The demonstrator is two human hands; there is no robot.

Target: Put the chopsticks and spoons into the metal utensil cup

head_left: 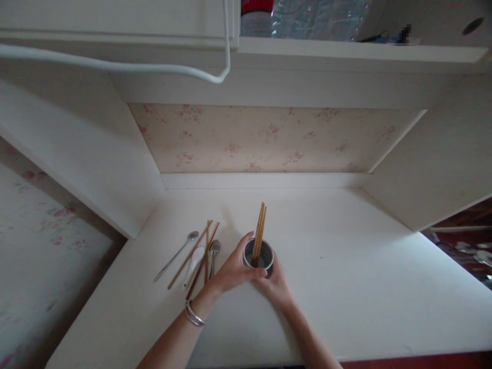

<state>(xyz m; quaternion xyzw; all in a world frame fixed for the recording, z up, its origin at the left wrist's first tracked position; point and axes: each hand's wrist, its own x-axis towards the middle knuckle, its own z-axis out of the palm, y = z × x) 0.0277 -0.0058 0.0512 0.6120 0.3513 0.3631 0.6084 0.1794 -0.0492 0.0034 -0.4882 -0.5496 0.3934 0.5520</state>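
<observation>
A round grey metal-looking cup (248,247) stands upright between my hands, with several wooden chopsticks (260,230) leaning inside it. My left hand (234,269) wraps round its left side, thumb and fingers on the rim. On its right side and lower wall, my right hand (277,284) is closed round it, its fingers partly hidden behind the cup. Left of my left hand lie a long-handled metal spoon (175,256), a white spoon (195,259), a shorter metal spoon (214,248) and several loose chopsticks (184,264), some crossing each other.
The white tabletop (346,287) sits in a niche with side panels and floral wallpaper (246,138) at the back. Overhead, a white tube (126,66) hangs below the cabinet. A shelf (346,51) above holds clear plastic packaging (315,20).
</observation>
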